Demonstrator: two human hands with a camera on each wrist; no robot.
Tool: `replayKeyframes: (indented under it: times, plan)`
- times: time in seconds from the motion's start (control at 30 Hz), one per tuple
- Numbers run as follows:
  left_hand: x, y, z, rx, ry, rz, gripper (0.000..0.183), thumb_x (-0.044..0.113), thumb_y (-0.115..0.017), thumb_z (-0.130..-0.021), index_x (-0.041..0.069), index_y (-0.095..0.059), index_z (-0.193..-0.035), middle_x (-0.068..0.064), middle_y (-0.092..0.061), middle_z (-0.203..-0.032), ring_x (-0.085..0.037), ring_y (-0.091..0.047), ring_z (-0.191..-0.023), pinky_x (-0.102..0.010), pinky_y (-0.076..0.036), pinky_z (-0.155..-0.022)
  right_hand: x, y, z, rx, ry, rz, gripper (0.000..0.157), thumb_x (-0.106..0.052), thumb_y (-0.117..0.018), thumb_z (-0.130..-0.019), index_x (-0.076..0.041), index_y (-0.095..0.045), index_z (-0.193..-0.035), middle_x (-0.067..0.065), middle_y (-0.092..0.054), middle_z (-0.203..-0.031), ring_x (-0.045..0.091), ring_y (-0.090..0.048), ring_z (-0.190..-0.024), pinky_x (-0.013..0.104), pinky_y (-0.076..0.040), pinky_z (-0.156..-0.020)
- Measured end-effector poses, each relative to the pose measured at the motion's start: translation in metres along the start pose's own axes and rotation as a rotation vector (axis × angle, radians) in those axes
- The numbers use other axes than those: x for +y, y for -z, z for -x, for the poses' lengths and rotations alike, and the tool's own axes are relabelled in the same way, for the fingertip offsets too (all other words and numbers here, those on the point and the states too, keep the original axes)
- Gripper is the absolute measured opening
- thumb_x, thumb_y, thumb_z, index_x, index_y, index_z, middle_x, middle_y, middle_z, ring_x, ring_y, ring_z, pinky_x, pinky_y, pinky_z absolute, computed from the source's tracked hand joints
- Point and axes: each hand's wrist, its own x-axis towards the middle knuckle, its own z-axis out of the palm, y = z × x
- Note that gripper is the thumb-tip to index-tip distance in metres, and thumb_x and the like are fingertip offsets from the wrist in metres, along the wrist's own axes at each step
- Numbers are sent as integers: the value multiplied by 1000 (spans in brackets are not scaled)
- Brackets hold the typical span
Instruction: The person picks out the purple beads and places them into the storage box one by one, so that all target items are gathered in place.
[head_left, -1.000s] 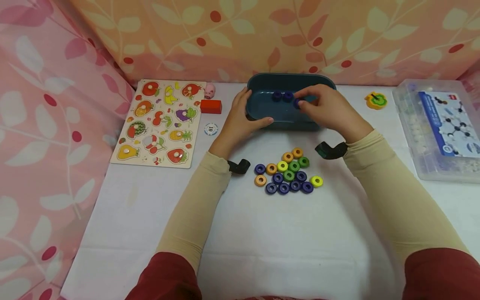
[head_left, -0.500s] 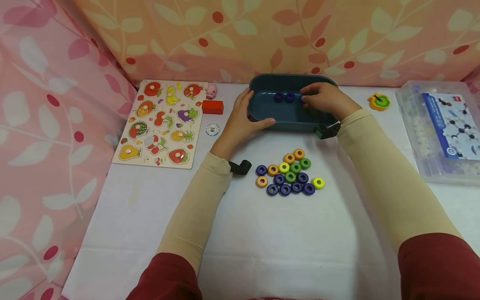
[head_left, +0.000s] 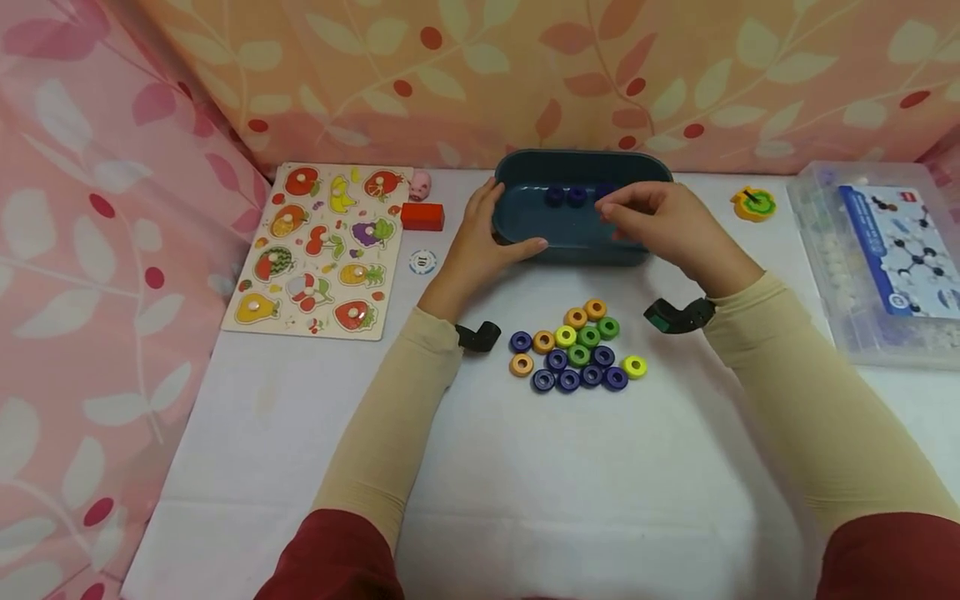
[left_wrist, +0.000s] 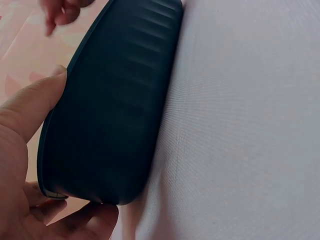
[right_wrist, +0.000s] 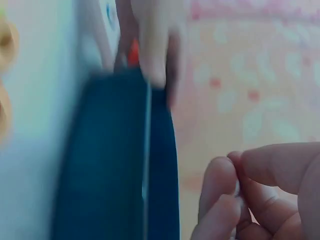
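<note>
My left hand [head_left: 477, 243] grips the left end of a dark teal plastic tub [head_left: 525, 252], thumb on the front rim and fingers round the end. In the left wrist view, the thumb [left_wrist: 42, 97] presses on the tub's rim. Three purple ring beads [head_left: 554, 197] lie in a row inside, toward the back; the rightmost is partly covered by my right hand [head_left: 663, 221]. That hand is over the tub's right side, fingers curled and tips together. Nothing shows between those fingertips [right_wrist: 220, 172] in the right wrist view.
Several purple, green, yellow and orange ring beads [head_left: 577, 356] lie in front of the tub. A fruit puzzle board [head_left: 322, 292], red block [head_left: 423, 217], pink pig figure [head_left: 420, 185] and white chip [head_left: 423, 262] are at left. At right are an apple-shaped toy [head_left: 753, 204] and clear case [head_left: 832, 292].
My right hand has let go of the third purple bead, now in the row in the tub, and drawn back toward the front right. My left hand keeps its grip on the tub.
</note>
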Motion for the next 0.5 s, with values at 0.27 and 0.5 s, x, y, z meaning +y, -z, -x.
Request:
replayKeyframes:
  times: [0.27, 0.5]
  plan:
    - [0, 2, 0, 2, -4, -16, 112, 69, -76, -74, 31, -17, -161, 19, -4, -167, -9, -14, -154, -39, -22, -125, -9, -65, 33, -234, 278, 212, 25, -30, -71, -94, -18, -75, -116, -2, -74, -107, 17, -65, -90, 34, -55, -78]
    - [-1, 1, 0, 20, -51, -10, 111, 66, -78, -75, 26, -20, -161, 18, -7, -167, -7, -13, -154, -37, -22, -125, -8, -105, 35, -362, 424, 315, 20, -27, -78, -88, -22, -78, -107, -9, -72, -103, 13, -62, -93, 35, -51, -87]
